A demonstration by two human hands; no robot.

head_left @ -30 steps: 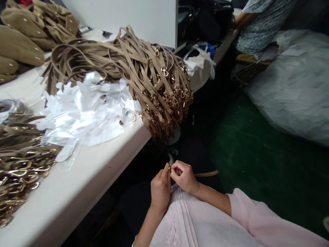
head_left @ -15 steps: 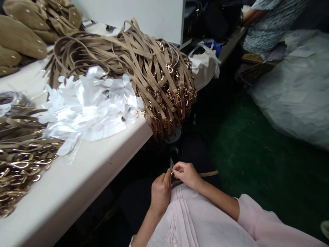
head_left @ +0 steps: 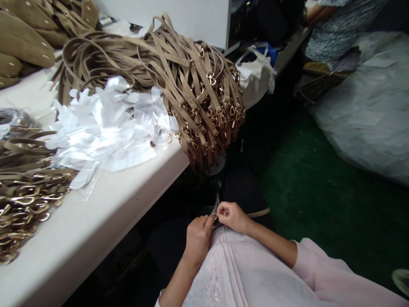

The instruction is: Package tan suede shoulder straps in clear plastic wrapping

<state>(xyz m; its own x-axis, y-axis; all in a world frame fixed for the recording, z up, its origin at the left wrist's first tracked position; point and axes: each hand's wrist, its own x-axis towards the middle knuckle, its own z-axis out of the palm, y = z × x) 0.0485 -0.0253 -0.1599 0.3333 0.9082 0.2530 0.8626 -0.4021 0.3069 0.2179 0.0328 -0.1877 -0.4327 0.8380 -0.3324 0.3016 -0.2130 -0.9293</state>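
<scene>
My left hand point(head_left: 198, 238) and my right hand point(head_left: 232, 216) meet in my lap, both pinched on the gold metal clasp point(head_left: 214, 213) of a tan strap point(head_left: 260, 212). The strap trails off to the right behind my right wrist. A thin clear film sticks up from the clasp between my fingertips. Both hands hang below the white table's edge point(head_left: 128, 213), just under the big pile of tan straps point(head_left: 179, 81) whose gold clasps dangle over the edge.
A heap of clear plastic wrappers point(head_left: 105, 128) lies on the table. Another bunch of straps with gold clasps point(head_left: 25, 192) lies at the left, tan bags point(head_left: 22, 38) at the back left. A seated person point(head_left: 335, 30) is at the top right beside a large plastic-covered bundle point(head_left: 367, 106). Green floor point(head_left: 319, 192) lies at right.
My hands stay pinched on the clasp with only small finger shifts. The view has tipped slightly, so the table contents sit a little higher in frame.
</scene>
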